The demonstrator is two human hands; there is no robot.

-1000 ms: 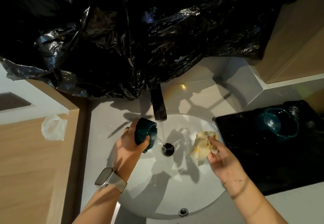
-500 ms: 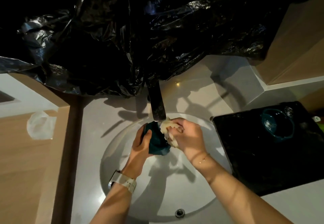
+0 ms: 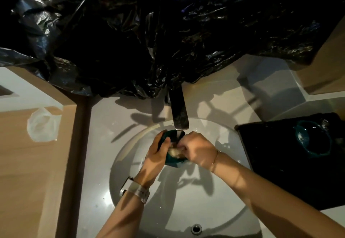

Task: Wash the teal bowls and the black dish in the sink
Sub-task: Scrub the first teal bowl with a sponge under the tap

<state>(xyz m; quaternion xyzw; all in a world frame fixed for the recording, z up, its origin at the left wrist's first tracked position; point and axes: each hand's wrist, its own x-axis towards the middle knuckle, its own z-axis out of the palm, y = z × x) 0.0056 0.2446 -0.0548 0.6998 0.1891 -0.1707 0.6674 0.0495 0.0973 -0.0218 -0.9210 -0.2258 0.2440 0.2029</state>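
Over the white round sink [image 3: 214,209], my left hand [image 3: 155,155] grips a small teal bowl [image 3: 172,135] right under the dark faucet [image 3: 179,113], where water runs onto it. My right hand [image 3: 197,149] holds a pale yellowish cloth [image 3: 174,152] and presses it into the bowl. A second teal bowl [image 3: 310,140] stands on the black dish [image 3: 280,163], a large flat tray on the counter to the right of the sink. Most of the held bowl is hidden by my hands.
A crumpled black plastic sheet [image 3: 158,32] hangs over the back wall above the faucet. A clear plastic bag [image 3: 43,125] lies on the wooden surface at the left. The overflow hole [image 3: 196,228] sits at the sink's near rim.
My right hand brought the cloth from the right side of the sink to the bowl and now rubs inside it. The bowl moved under the running water.
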